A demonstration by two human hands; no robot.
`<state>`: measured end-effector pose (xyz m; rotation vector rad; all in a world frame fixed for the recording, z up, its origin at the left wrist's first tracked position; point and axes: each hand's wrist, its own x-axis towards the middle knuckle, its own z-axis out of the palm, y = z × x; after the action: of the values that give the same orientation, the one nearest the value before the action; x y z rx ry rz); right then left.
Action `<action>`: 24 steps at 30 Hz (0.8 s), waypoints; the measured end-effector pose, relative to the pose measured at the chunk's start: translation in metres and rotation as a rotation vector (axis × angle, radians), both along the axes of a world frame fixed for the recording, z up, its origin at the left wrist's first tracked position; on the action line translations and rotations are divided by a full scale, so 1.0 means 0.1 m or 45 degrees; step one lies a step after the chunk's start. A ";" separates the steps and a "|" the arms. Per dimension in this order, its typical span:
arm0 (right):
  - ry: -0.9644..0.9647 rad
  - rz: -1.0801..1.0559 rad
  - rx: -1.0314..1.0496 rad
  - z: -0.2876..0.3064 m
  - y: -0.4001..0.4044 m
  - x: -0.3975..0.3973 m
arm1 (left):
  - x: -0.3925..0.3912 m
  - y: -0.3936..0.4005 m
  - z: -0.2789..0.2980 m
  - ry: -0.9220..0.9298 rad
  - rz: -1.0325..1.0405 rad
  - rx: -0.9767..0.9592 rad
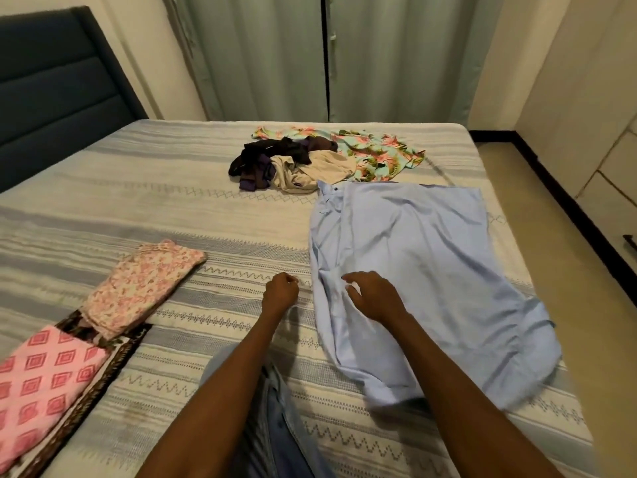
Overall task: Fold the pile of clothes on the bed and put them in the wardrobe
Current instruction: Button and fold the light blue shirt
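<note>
At the left edge, folded pink clothes (44, 384) are cut off. The left hand (280, 292) curls empty on the striped bed (172, 188); the right hand (374, 296), fingers loose, rests on the blue shirt (431, 270) before the unfolded pile (300, 163) and grey curtains (310, 56).

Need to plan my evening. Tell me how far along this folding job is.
Done: folded floral piece and pink patterned piece lie at the left. In hand: right hand over the spread blue shirt, left hand beside it. Left: the unfolded pile; nothing stored yet.
</note>
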<state>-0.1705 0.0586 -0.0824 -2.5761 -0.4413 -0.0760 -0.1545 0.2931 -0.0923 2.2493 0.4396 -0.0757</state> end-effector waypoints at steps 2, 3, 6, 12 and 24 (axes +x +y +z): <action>-0.011 0.022 -0.044 0.03 0.24 0.26 | 0.04 0.10 -0.05 0.015 0.040 -0.016; -0.008 0.022 -0.089 0.03 0.34 0.37 | 0.04 0.13 -0.07 0.015 0.069 -0.029; -0.020 -0.006 -0.293 0.00 0.65 0.68 | 0.08 0.20 -0.17 0.015 0.155 -0.068; 0.115 -0.126 -0.455 -0.03 0.93 0.95 | 0.09 0.16 -0.25 0.002 0.189 -0.320; 0.576 -0.197 1.178 0.36 0.64 0.74 | 0.33 0.06 -0.03 0.127 0.398 -1.239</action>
<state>-0.0961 0.1224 -0.0463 -1.6353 -0.0057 0.2020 -0.1214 0.2996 -0.0957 1.2128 0.6322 -0.1922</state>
